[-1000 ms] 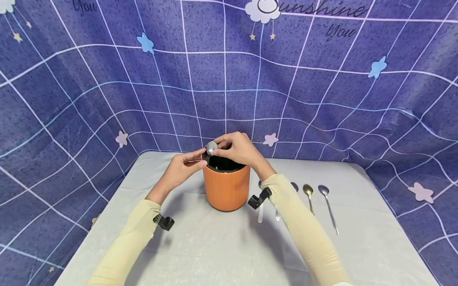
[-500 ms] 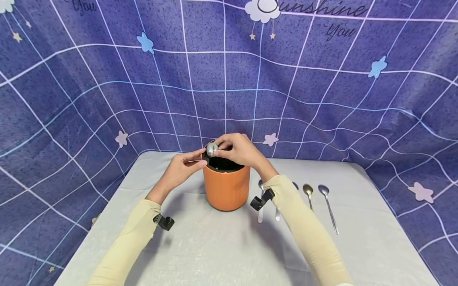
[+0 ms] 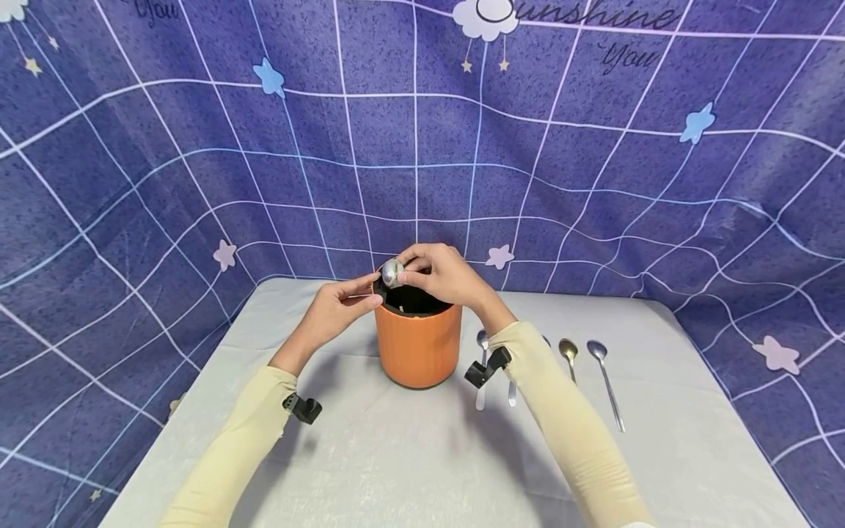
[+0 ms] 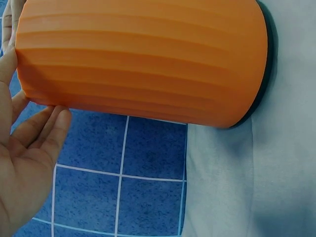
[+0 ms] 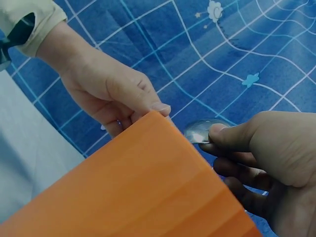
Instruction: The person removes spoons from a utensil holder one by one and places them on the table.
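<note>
An orange ribbed pot [image 3: 419, 348] with a dark inside stands upright at the table's middle. My left hand [image 3: 337, 312] holds its left rim, the thumb at the edge and the fingers [image 4: 57, 126] against the outer wall. Over the opening, my right hand [image 3: 444, 275] pinches a silver spoon by its bowl [image 3: 392, 273], between thumb and fingers. The spoon's handle is hidden, seemingly down in the pot. In the right wrist view the spoon bowl [image 5: 200, 131] shows just beyond the rim, with the thumb on it. Something small and pale shows inside the pot, too small to tell.
Several spoons lie in a row on the pale tablecloth [image 3: 396, 462] right of the pot: a silver one [image 3: 606, 385] farthest right, a gold one [image 3: 568, 352] beside it, others partly under the right forearm. A purple patterned curtain [image 3: 370, 183] hangs behind.
The right hand and spoon have shifted very slightly, and the spoon's bowl has turned a little in the fingers. My left hand and the pot stay where they were.
</note>
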A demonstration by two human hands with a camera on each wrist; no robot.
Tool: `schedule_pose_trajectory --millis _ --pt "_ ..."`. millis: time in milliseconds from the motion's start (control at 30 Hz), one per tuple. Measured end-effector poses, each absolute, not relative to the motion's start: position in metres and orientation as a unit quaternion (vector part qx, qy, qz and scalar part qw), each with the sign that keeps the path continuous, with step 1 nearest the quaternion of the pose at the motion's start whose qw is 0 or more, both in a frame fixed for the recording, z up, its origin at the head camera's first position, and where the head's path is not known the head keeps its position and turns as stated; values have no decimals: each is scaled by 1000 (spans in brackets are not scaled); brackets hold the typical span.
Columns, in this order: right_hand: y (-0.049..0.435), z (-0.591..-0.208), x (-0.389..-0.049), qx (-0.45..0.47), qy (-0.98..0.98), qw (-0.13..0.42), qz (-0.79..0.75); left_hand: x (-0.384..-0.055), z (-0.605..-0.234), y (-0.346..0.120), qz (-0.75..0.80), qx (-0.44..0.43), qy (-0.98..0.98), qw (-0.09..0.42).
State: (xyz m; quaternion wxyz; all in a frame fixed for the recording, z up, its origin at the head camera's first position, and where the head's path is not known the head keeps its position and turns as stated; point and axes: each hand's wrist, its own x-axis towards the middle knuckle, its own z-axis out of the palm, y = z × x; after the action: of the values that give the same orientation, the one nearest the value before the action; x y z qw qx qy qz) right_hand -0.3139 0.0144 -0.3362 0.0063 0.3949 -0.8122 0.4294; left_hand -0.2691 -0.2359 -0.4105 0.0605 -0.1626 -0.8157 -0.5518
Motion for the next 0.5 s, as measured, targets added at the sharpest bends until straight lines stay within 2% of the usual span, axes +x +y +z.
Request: schedule_pose_trajectory --millis 500 --pt "19 -309 -313 394 -800 35 452 -268 -409 -236 -547 -169 -817 64"
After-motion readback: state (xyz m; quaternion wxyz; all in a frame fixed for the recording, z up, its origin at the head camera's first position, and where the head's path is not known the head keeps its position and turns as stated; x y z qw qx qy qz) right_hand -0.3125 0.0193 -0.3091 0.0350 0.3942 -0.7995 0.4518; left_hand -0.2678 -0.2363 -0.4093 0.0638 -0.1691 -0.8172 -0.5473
